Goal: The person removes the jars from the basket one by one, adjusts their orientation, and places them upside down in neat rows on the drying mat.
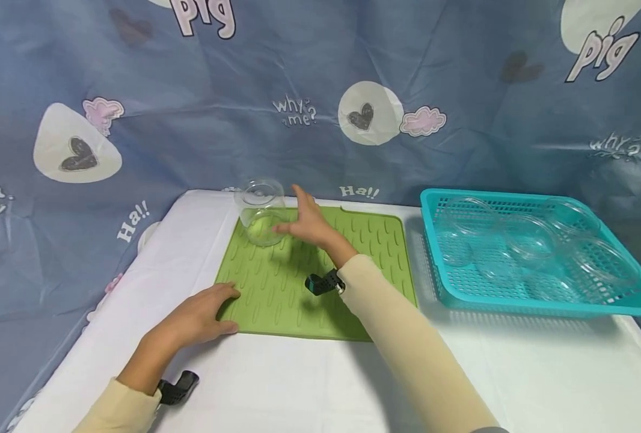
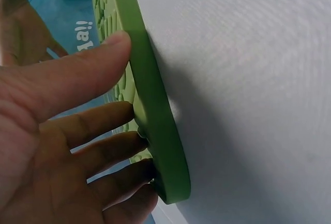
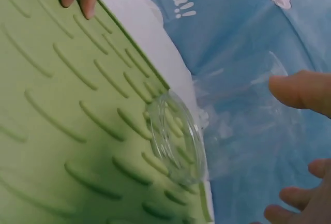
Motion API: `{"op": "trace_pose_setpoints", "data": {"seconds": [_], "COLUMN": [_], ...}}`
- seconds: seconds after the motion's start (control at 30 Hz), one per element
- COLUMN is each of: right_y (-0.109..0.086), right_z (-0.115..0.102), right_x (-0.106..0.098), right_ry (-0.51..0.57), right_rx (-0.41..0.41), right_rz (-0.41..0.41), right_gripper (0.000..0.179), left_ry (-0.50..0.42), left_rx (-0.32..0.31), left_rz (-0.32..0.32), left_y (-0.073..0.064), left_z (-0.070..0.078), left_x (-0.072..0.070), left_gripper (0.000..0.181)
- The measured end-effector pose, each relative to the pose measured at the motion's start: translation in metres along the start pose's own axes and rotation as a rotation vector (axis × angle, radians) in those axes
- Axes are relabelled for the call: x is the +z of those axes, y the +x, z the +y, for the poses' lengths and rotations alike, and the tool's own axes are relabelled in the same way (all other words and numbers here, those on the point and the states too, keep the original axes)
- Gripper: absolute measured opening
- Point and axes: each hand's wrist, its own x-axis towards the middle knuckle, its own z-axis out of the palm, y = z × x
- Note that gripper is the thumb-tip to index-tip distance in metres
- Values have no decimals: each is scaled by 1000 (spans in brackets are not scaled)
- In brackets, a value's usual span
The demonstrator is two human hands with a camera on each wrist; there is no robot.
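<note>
A clear, see-through cup (image 1: 262,213) stands on the far left corner of the green ridged mat (image 1: 299,304). My right hand (image 1: 311,224) is just to the right of it, thumb and fingers spread. In the right wrist view the thumb (image 3: 300,93) overlaps the upper part of the cup, while the other fingers stay below it in the picture. My left hand (image 1: 204,310) rests at the mat's near left corner. Its loosely bent fingertips touch the mat's raised edge (image 2: 155,100) in the left wrist view, with the thumb alongside.
To the right of the mat stands a turquoise plastic basket (image 1: 515,305) with several clear cups (image 1: 531,237) in it. A white cloth (image 1: 299,385) covers the table. Behind it hangs a blue printed curtain (image 1: 320,60).
</note>
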Motion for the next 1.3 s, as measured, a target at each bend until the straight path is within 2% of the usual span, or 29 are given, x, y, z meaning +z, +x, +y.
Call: {"op": "trace_pose_setpoints", "data": {"seconds": [0.2,0.37,0.47,0.57,0.67,0.73,0.83,0.93,1.13,1.3], "right_y": [-10,-24,-35,-48,-67,-83,-110,-134,-168,-198], "right_z": [1,0,0,1,-1,-1,-4,-9,-10,9], "right_x": [-9,-22,-32,-37,-39,-41,-47,-54,-81,-115], "right_ry": [-84,-204,-189,-142,-143,-186,-281,-374,-501,-607], "right_rx": [-5,-75,-90,-67,-72,-136,-275,-404,-504,-564], "right_rz": [19,7,-51,-105,-101,-66,-7,18,29,120], "right_gripper": [97,92,89,85,81,78,77,77,76,81], "left_ry": [-4,19,31,36,36,29,14,9,14,-3], "left_rx": [-12,11,26,31,37,47,56,50,32,24], "left_rz": [2,7,10,7,6,10,9,10,12,3], "left_y": [-1,0,0,-2,-4,-3,0,0,-1,-2], "left_z": [0,-3,-6,-7,-8,-7,-7,-7,-8,-6], "left_x": [2,0,-2,-2,-1,0,2,3,2,1], "left_gripper": [64,66,67,67,66,66,67,67,68,67]}}
